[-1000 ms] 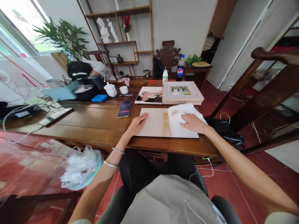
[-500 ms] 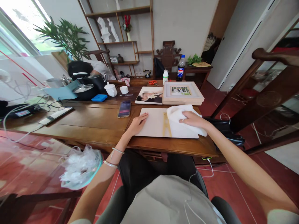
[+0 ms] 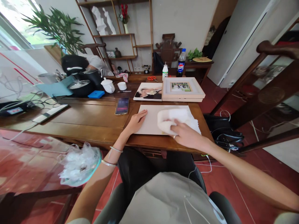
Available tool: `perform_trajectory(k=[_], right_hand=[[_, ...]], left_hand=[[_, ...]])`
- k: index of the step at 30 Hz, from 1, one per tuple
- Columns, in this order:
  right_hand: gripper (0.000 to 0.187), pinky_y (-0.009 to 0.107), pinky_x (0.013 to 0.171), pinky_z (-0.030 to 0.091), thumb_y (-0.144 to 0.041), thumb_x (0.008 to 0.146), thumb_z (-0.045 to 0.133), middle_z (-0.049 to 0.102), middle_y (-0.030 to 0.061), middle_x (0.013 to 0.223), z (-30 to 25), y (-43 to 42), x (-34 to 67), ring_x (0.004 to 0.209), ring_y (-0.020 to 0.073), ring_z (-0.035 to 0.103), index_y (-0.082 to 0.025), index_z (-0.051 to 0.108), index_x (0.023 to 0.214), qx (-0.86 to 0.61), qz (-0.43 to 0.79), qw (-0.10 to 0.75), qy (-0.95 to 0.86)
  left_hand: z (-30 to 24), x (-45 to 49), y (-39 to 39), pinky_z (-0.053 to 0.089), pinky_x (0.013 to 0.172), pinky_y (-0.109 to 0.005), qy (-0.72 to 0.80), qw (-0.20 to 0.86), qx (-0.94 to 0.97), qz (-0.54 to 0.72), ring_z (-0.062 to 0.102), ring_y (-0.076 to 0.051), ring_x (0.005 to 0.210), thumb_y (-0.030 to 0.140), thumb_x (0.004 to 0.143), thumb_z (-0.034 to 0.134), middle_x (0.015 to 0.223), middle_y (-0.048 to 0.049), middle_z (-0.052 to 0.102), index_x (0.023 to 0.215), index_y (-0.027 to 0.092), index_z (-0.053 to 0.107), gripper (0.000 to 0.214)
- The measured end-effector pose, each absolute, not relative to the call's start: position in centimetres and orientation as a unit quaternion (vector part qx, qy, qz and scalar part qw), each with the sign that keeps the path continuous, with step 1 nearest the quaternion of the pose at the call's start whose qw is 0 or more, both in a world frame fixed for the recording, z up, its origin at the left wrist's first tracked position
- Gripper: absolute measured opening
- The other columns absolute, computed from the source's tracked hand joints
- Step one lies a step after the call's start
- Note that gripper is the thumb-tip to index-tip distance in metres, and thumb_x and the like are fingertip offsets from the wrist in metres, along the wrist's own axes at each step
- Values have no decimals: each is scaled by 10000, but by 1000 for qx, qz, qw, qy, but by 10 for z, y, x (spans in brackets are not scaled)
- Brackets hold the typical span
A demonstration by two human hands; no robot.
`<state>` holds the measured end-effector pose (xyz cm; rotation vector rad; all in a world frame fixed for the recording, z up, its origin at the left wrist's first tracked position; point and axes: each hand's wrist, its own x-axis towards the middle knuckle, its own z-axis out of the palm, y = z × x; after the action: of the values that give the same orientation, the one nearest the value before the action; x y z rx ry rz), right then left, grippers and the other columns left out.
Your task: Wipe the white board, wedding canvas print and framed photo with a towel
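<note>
A flat pale board [image 3: 149, 123] lies on the wooden table in front of me. My left hand [image 3: 137, 120] rests on its left edge, fingers stretched out and holding nothing. In my right hand [image 3: 184, 133] is a bunched white cloth [image 3: 166, 122], pressed onto the board around its middle and right side. That hand is slightly blurred, its fingers closed on the cloth. The yellowish strip on the board is almost wholly hidden under the cloth. Just behind the board lie a photo panel [image 3: 147, 93] and a pale picture frame [image 3: 197, 90] with a small photo.
A phone [image 3: 122, 106] lies left of the board on the table [image 3: 98, 113]. Farther back are a white lidded pot [image 3: 107, 86], a blue box [image 3: 96, 94], orange-handled scissors [image 3: 151, 78], a white bottle [image 3: 165, 73] and a cola bottle [image 3: 181, 63]. A bag-lined bin [image 3: 79, 165] stands below left.
My right hand has moved left and toward me with the cloth, which now covers the yellowish strip. The left hand stays on the board's edge. The view has shifted slightly.
</note>
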<state>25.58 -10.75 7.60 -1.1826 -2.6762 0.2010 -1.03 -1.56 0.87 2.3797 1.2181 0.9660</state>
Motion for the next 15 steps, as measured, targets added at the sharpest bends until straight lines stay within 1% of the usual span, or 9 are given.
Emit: perform_trajectory(k=[2,3,5,7,8,10,13,15], right_hand=[[263,427,1015,292,-54,706,457,528,113,1279,76,-120,254,1228,270,419,-165,629,872,-358,78,111,-924],[266,472,1045,235,-69,720,464,524,96,1293,76,-121,255,1248,272,400,-180,633,892,-353,81,115,-925],[254,563,1059,124,-143,782,472,523,81,1305,74,-111,258,1271,286,375,-205,627,973,-369,75,121,-919],[265,615,1044,70,-246,843,460,506,94,1326,73,-89,261,1289,303,348,-208,603,1063,-398,64,117,-908],[289,624,1039,67,-282,858,451,491,101,1341,72,-75,263,1295,309,337,-204,588,1100,-410,61,112,-903],[333,636,1031,81,-298,869,432,450,103,1379,71,-49,263,1307,315,315,-208,554,1166,-423,55,101,-899],[374,661,1001,130,-227,860,400,407,98,1410,71,-21,256,1330,323,264,-219,517,1215,-439,30,86,-894],[414,655,981,189,-155,817,403,450,120,1368,72,-18,247,1338,321,240,-203,520,1212,-448,9,66,-892]], left_hand=[[10,-10,-16,319,1097,-388,425,150,828,335,439,-218,1270,268,894,376,1324,-93,522,1208,124,575,398],[10,-10,-17,318,1097,-390,425,150,828,334,437,-216,1272,268,895,376,1323,-91,524,1208,129,575,396],[10,-10,-17,318,1097,-391,425,151,828,335,434,-212,1274,272,897,375,1320,-88,528,1207,137,575,393],[9,-10,-16,319,1096,-395,424,153,827,335,435,-210,1274,280,899,377,1319,-85,529,1206,146,575,389],[9,-10,-16,320,1095,-397,424,154,827,335,436,-210,1273,283,899,378,1319,-84,529,1206,149,574,388],[8,-11,-15,318,1097,-397,422,154,828,336,437,-210,1272,285,898,381,1316,-81,532,1205,153,573,386],[8,-12,-14,314,1100,-385,418,155,828,339,442,-209,1268,283,894,385,1309,-89,538,1199,142,577,387],[8,-12,-14,315,1100,-381,418,154,828,339,445,-207,1265,279,893,384,1312,-89,536,1198,140,577,386]])
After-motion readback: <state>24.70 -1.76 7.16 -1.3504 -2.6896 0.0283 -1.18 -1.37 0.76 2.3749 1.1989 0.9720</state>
